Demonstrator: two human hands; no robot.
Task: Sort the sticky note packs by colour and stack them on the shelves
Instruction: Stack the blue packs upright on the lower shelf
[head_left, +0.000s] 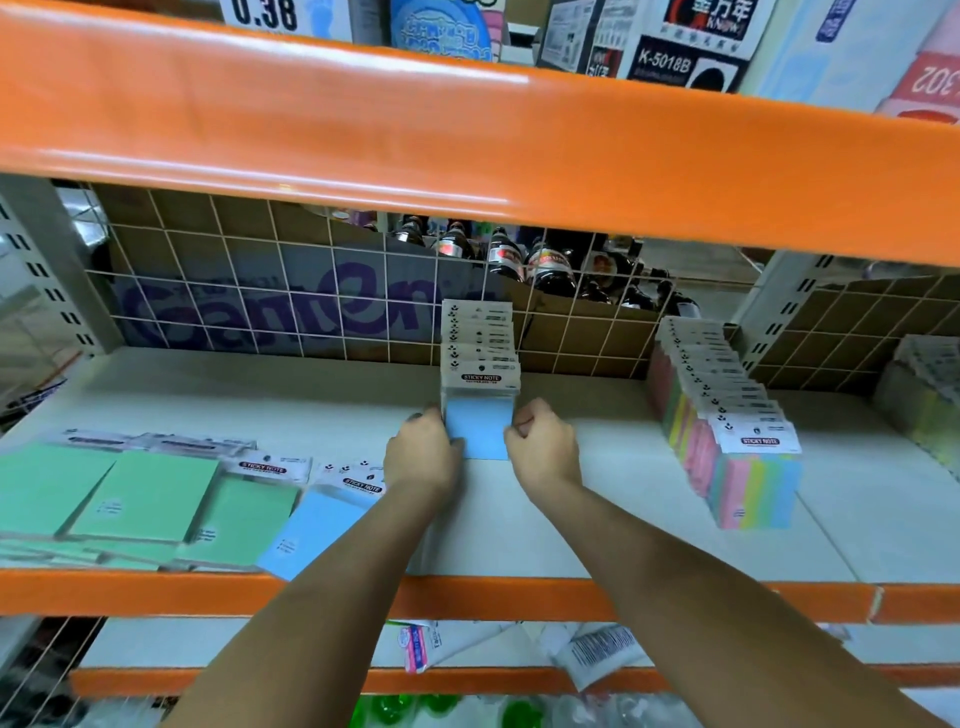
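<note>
- Both hands reach forward onto the white shelf board and meet at the front of a row of upright pale-blue sticky note packs with white header cards. The row runs straight back from the hands to the white wire grid back panel.
- The left hand has its fingers curled round the left edge of the frontmost blue pack; the right hand pinches the right edge with bent fingers. The pack is squeezed between them, standing on its lower edge.
- The row's long axis points away from the person, so I judge the coming move to be a push along that line to seat the front pack against those behind. Neither hand is nearer.
- To the left, near the shelf's orange front rail, lie loose flat mint-green packs and one flat blue pack, still unsorted; the left hand is nearer these.
- To the right, well apart, stands a row of multicolour pastel packs.
- Bare board lies on both sides of the blue row, leaving room to work.
</note>
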